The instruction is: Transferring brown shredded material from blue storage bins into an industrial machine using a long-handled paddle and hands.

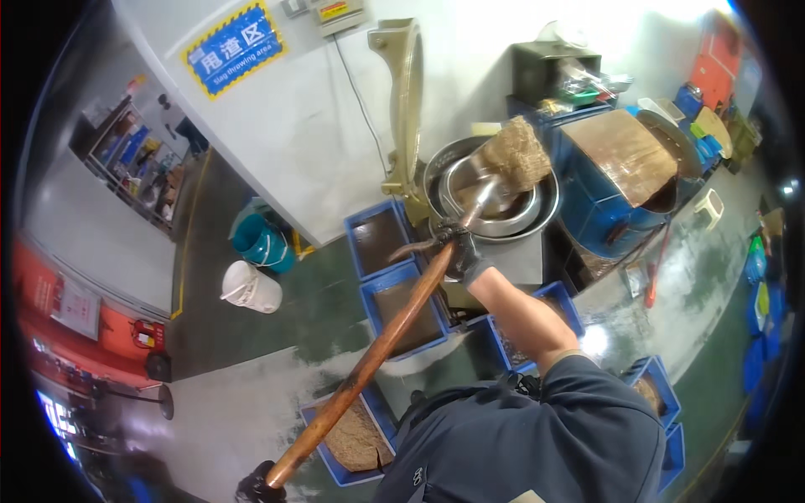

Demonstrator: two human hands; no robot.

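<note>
A shovel with a long wooden handle [362, 369] runs from the lower left up to the middle. Near its blade end, my black-gloved right hand [457, 250] is wrapped round the shaft. At the lower left, my gloved left hand [262, 484] grips the handle's other end. A heap of brown, crumbly material [521, 153] sits on the blade, blurred a little. This load is over a round metal basin [547, 220], which has a smaller metal ring inside. The heap hides part of the basin's inside.
Blue trays [364, 277] stand left of the basin; another tray [394, 459] by me holds brown material. A large blue drum [591, 214] is at the right. A beige hinged metal arm [406, 109] rises behind. White [256, 289] and teal buckets [267, 243] stand at left.
</note>
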